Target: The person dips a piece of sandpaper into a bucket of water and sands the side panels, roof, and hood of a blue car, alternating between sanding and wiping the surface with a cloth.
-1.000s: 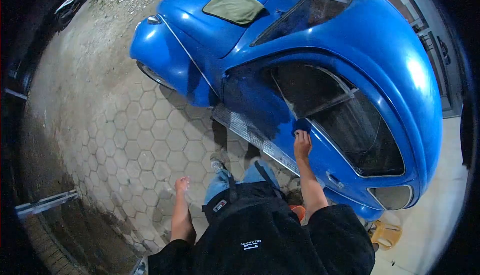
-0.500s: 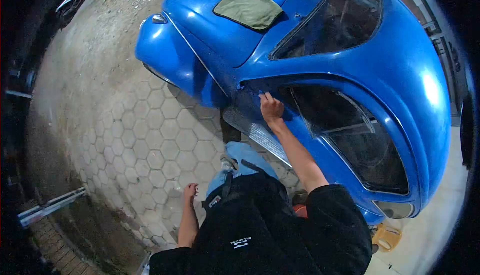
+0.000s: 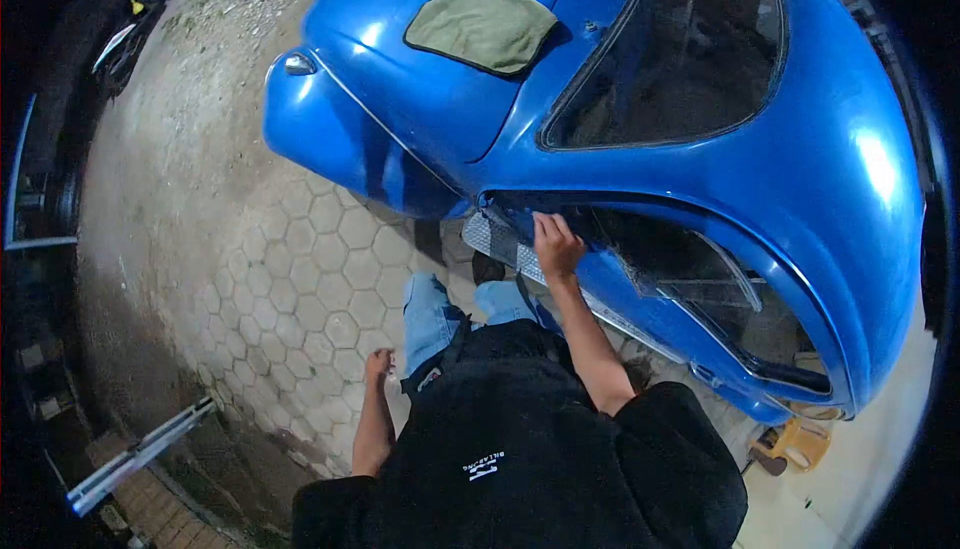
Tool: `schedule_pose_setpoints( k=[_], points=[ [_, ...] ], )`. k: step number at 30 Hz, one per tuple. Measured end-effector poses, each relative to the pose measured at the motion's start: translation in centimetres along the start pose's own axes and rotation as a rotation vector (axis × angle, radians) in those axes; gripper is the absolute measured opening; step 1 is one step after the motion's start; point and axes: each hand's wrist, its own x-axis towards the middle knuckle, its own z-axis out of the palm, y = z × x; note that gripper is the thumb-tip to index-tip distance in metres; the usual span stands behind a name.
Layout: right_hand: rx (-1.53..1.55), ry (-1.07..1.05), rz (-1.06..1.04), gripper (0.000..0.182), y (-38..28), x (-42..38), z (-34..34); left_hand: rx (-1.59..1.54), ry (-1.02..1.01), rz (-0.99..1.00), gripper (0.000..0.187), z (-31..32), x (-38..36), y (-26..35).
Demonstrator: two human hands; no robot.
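Right hand (image 3: 556, 245) pressed flat against the blue car (image 3: 640, 164) door, at its front edge below the window; whether it grasps anything, cannot tell. Left hand (image 3: 379, 363) hangs loose, unclenched, over the paving (image 3: 300, 269). Green cloth (image 3: 481, 18) lies on the hood.

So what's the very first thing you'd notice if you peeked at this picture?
The shiny blue car fills most of the upper right of the view, seen from above. A green cloth lies flat on its front, near the top. Lower down, the person's right hand presses against the car's door, while the left hand hangs free over the six-sided paving stones.
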Motion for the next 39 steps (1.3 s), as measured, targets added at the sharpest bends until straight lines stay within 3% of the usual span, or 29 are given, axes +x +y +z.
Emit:
schedule_pose_setpoints(
  k=[3, 7, 8, 14, 18, 21, 24, 26, 27, 30, 31, 35, 39],
  points=[
    [0.117, -0.025, 0.148, 0.006, -0.8, -0.2, -1.6, -0.127, -0.063, 0.175, 0.027, -1.0, 4.7, 5.4],
    [0.078, 0.237, 0.228, 0.013, -0.8, -0.6, -2.3, 0.111, -0.113, 0.198, 0.026, 0.1, 6.3, 16.1],
    [0.147, 0.269, 0.327, 0.015, -1.9, -0.3, -1.8, 0.138, -0.155, 0.195, 0.025, 0.1, 7.1, 17.8],
    [0.351, 0.457, 0.737, 0.019, -5.7, -0.4, 2.8, 0.163, -0.236, 0.199, 0.024, -2.8, 14.8, 24.3],
    [0.572, 0.587, 0.85, 0.026, -10.0, 1.6, 4.7, 0.337, -0.302, 0.208, 0.023, -7.5, 18.1, 24.7],
    [0.428, 0.638, 0.857, 0.024, -10.7, 2.0, 9.1, 0.19, -0.609, 0.235, 0.023, -12.5, 22.3, 23.1],
    [0.309, 0.592, 0.914, 0.019, -11.9, 0.1, 14.3, 0.624, -0.514, 0.239, 0.028, -14.5, 23.3, 25.4],
    [0.24, 0.606, 0.984, 0.018, -12.5, 0.3, 16.1, 0.752, -0.474, 0.244, 0.03, -15.0, 23.8, 27.7],
    [0.289, 0.636, 1.055, 0.016, -13.4, 1.2, 15.2, 0.741, -0.47, 0.24, 0.03, -15.4, 24.2, 28.8],
    [0.364, 0.72, 0.995, 0.017, -13.6, 2.7, 12.7, 0.773, -0.471, 0.282, 0.027, -15.3, 25.4, 31.4],
    [0.39, 0.702, 1.016, 0.016, -13.0, 2.4, 13.1, 0.748, -0.433, 0.215, 0.025, -14.9, 25.8, 32.1],
    [0.191, 0.654, 0.907, 0.012, -11.6, -0.4, 15.8, 0.619, -0.464, 0.087, 0.022, -13.4, 28.7, 34.7],
    [0.194, 0.634, 0.984, 0.013, -13.0, 2.3, 12.4, 0.628, -0.484, 0.218, 0.023, -9.5, 25.5, 38.7]
  ],
)
